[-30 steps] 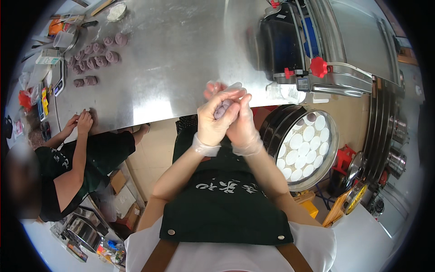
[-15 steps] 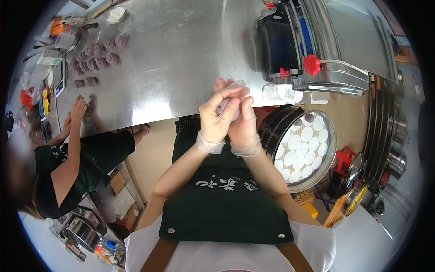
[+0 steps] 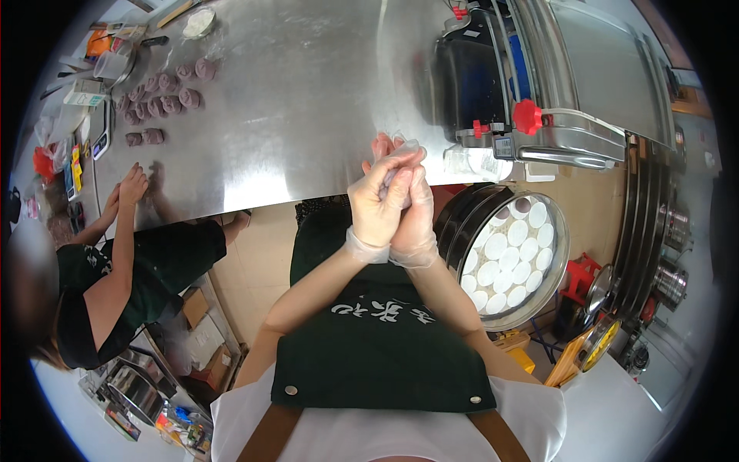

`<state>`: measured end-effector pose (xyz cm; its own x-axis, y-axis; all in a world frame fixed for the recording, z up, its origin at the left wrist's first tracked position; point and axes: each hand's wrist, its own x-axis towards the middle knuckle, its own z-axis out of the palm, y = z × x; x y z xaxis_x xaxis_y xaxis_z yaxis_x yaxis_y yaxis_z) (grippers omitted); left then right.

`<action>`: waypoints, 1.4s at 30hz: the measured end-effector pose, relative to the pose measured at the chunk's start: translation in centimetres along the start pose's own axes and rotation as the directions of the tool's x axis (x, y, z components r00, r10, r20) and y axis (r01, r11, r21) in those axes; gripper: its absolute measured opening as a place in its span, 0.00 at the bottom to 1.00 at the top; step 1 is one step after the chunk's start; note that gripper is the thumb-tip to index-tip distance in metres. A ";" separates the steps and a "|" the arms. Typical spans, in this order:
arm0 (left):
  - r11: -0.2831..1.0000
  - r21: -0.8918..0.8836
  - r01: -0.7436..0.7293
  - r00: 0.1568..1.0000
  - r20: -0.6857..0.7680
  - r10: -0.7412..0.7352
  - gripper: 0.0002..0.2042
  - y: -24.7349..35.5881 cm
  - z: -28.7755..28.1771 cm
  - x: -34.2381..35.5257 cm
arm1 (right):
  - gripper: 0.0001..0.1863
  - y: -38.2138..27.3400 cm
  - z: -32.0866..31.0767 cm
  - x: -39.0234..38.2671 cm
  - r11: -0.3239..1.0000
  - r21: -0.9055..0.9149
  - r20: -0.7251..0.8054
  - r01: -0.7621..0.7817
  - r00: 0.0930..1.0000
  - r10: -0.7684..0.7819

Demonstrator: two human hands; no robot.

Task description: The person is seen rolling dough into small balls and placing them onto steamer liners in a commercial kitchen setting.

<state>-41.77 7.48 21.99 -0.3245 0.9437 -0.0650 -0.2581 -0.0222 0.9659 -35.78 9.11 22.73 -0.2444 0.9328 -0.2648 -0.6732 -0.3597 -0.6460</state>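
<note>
My left hand and my right hand, both in clear plastic gloves, are pressed together over the table's near edge. Between the palms is a ball of purple dough, mostly hidden by the fingers. The left thumb lies across it, and the fingers of both hands wrap around it. Several similar purple dough pieces sit in rows on the steel table at the far left.
A round steamer with several white paper discs stands right of my hands. Behind it is a machine with red knobs. A bowl of white powder and a scale are on the left. A co-worker's hands rest near the table edge.
My hands have closed more tightly together, so less of the dough shows. The left hand has shifted slightly right. The dough rows stay put.
</note>
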 end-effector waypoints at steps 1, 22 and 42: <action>1.000 -0.002 0.001 1.000 0.004 -0.001 0.21 -0.3 -0.6 0.5 | 0.30 -0.3 -0.4 0.4 1.000 -0.001 -0.003 0.003 1.000 -0.003; 0.996 0.048 -0.072 0.939 0.341 0.052 0.40 -0.7 -2.7 2.6 | 0.37 -2.3 -3.8 3.4 0.825 0.074 0.349 -0.560 0.789 0.505; 0.778 0.486 -0.398 0.903 0.359 0.237 0.54 -0.6 -3.7 2.6 | 0.35 -0.7 -2.7 2.4 0.966 0.010 0.156 -0.259 0.954 0.255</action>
<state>-45.80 8.72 20.33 -0.0272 0.9652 0.2603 0.3708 -0.2321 0.8993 -34.03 11.53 20.59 -0.5134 0.8018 -0.3056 -0.5935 -0.5891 -0.5484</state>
